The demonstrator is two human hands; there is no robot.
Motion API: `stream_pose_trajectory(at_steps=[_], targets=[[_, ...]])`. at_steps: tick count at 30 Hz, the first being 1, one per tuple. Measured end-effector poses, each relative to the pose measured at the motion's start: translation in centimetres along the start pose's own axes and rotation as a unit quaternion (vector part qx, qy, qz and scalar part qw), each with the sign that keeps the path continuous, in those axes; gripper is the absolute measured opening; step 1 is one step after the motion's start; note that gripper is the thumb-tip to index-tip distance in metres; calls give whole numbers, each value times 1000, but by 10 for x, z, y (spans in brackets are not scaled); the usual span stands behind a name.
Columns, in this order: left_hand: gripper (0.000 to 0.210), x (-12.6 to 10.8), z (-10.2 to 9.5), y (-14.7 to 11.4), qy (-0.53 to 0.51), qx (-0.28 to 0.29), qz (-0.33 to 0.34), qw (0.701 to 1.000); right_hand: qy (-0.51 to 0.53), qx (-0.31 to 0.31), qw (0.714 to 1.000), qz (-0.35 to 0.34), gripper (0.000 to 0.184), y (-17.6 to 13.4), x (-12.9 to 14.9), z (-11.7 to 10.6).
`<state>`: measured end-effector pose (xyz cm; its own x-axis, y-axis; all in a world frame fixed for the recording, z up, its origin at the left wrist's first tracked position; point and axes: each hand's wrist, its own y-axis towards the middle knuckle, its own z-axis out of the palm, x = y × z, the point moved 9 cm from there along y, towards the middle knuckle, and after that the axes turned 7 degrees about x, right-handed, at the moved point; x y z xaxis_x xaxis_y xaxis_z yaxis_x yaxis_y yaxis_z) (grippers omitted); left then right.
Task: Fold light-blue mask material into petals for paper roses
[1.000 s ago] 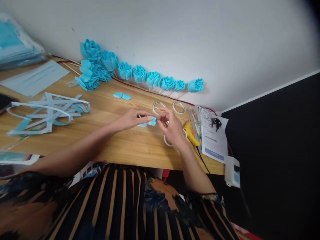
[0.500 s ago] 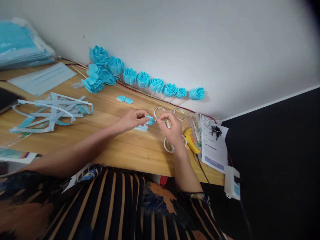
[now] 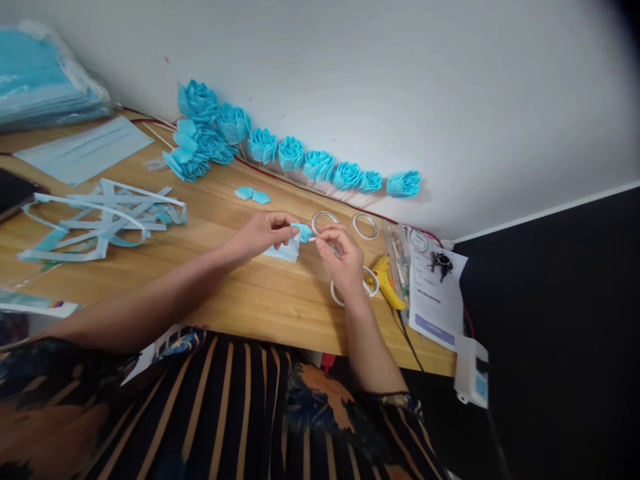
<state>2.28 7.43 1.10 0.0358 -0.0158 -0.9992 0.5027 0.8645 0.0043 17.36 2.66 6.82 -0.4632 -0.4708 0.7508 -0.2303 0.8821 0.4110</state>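
Observation:
Between my two hands is a small blue fabric flower bud (image 3: 304,232). My left hand (image 3: 264,235) pinches it from the left with thumb and forefinger. My right hand (image 3: 343,257) grips a thin pale stick (image 3: 312,239) at the bud's right side; most of the stick is hidden by the fingers. Below the left fingertips lie pale blue-white fabric pieces (image 3: 285,251) on the table. Two loose blue petals (image 3: 253,194) rest a little farther back. Rolls of white tape (image 3: 325,221) lie behind and under my right hand.
Several finished blue flowers (image 3: 319,165) on sticks lean along the wall. At left are cut strips (image 3: 105,220), a flat mask sheet (image 3: 85,150) and bagged masks (image 3: 45,77). A yellow glue gun (image 3: 387,283), a paper sheet (image 3: 433,303) and keys (image 3: 441,263) lie right.
Both hands stay together at the bud; its turn between the fingers has shifted slightly, showing a paler edge. The whole view has moved a little.

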Motion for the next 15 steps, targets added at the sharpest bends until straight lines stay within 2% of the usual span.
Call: stream_pose_trajectory(at_steps=[6, 15], targets=[[19, 3, 2, 0, -89, -9, -6, 996, 95, -31, 994, 54, 11, -4, -20, 5], [18, -3, 6, -3, -51, -11, -8, 999, 13, -28, 999, 43, 9, -4, -13, 6]])
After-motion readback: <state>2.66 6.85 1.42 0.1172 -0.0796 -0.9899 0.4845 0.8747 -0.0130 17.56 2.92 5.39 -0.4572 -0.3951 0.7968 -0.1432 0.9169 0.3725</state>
